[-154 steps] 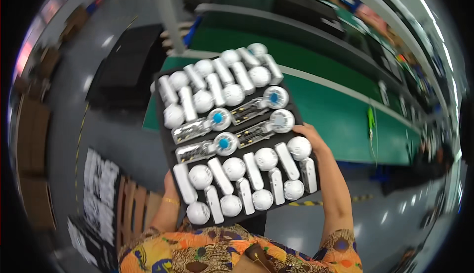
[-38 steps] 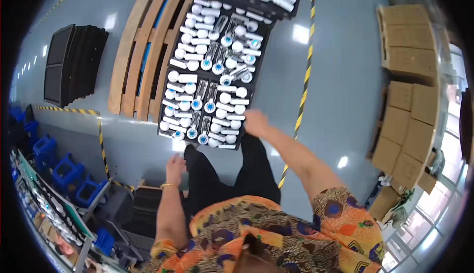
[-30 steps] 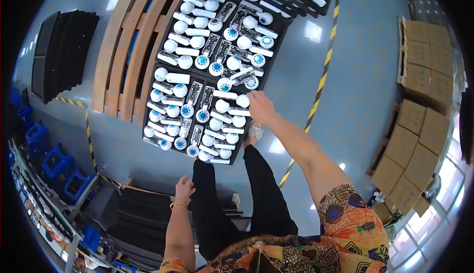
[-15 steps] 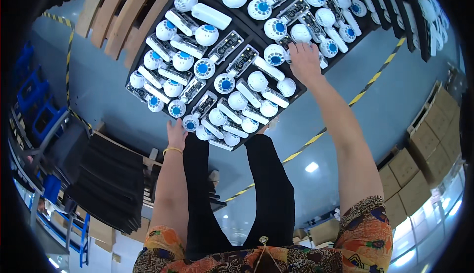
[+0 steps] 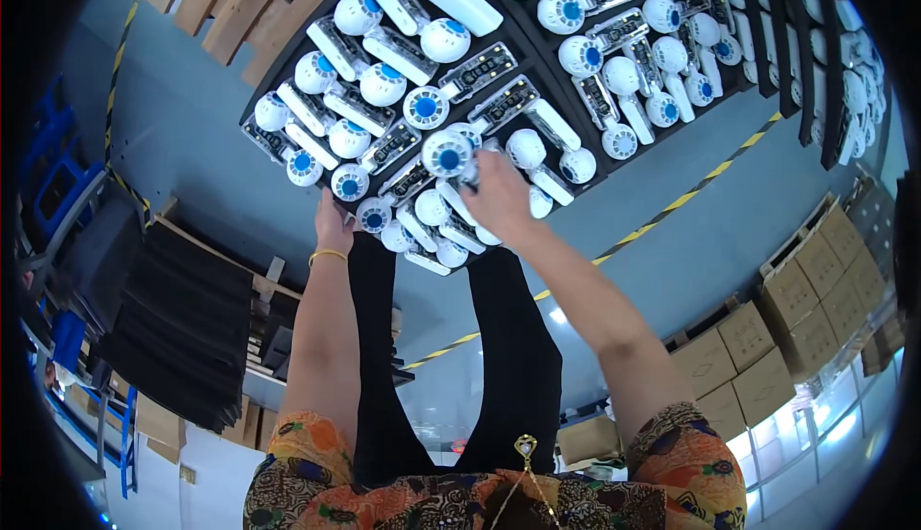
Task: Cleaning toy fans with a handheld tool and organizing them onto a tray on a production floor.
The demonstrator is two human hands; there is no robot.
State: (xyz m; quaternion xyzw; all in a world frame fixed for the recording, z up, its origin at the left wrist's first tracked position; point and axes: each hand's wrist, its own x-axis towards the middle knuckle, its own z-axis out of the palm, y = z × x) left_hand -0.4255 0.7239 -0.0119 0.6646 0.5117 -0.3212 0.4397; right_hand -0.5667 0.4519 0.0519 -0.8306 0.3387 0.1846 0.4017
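Fan tray [image 5: 288, 79] on wood pallet [image 5: 225, 7], grey floor, right hand [image 5: 499, 194] gripping fan [image 5: 448, 154], left hand [image 5: 334, 228] on tray edge.

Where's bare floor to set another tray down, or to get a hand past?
Bare grey floor lies left of the black tray, and between the striped tape line and the cardboard boxes. The tray itself is packed with white fans, where both hands work.

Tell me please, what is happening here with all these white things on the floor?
A person bends over a black tray of white handheld fans with blue centres, which lies on the floor. The right hand rests on the fans near one fan at the tray's near side; whether it grips it is unclear. The left hand is at the tray's near edge. More filled trays lie beyond, and cardboard boxes stand to the right.
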